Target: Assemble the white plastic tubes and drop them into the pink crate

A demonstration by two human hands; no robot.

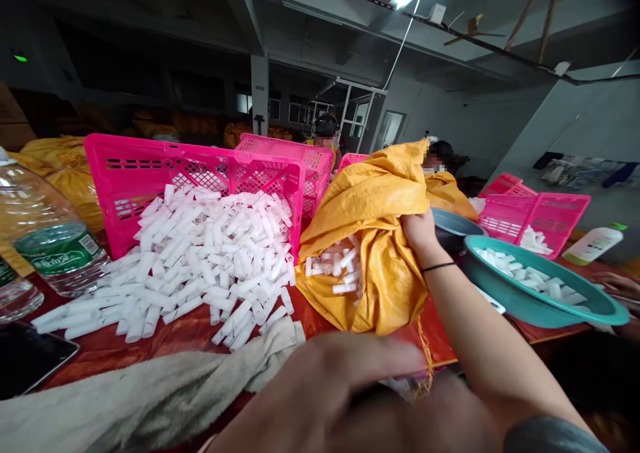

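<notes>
My right hand [419,231], with a black band at the wrist, grips the side of a yellow woven sack [385,259]. Its fingers are partly hidden by the fabric. Short white plastic tubes [343,266] show in the sack's mouth, which faces me. Close to the camera, my left hand [325,386] is blurred by motion below the sack; whether it holds anything cannot be made out. Left of the sack, a big heap of white tubes [215,259] spills from a tipped pink crate [130,166] onto the red tabletop [320,316].
A grey cloth [165,393] lies along the near edge, beside a phone [33,356] and clear bottles [60,239]. At right stand a teal basin [530,306] of white tubes, a dark basin [455,229], more pink crates [560,216] and a white bottle [595,243]. Other people sit beyond.
</notes>
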